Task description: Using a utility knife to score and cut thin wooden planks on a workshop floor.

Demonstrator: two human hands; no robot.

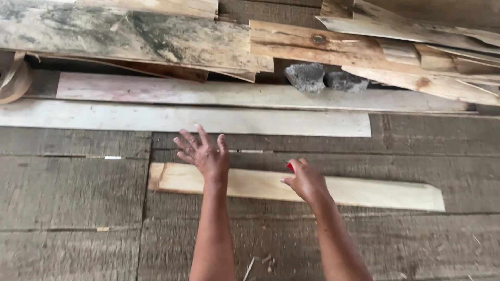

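A pale, freshly cut wooden plank [364,191] lies across the grey plank floor [73,192] in front of me. My left hand [204,154] hovers over its left part with fingers spread, holding nothing. My right hand [306,180] sits over the plank's middle, fingers curled around a small red object [290,166], most of which is hidden by the hand.
Two long whitish boards [208,119] lie side by side beyond the plank. Behind them is a heap of weathered and raw boards [156,36], with two grey stones [306,77] tucked under the pile. A curved wooden piece [13,78] sits at far left.
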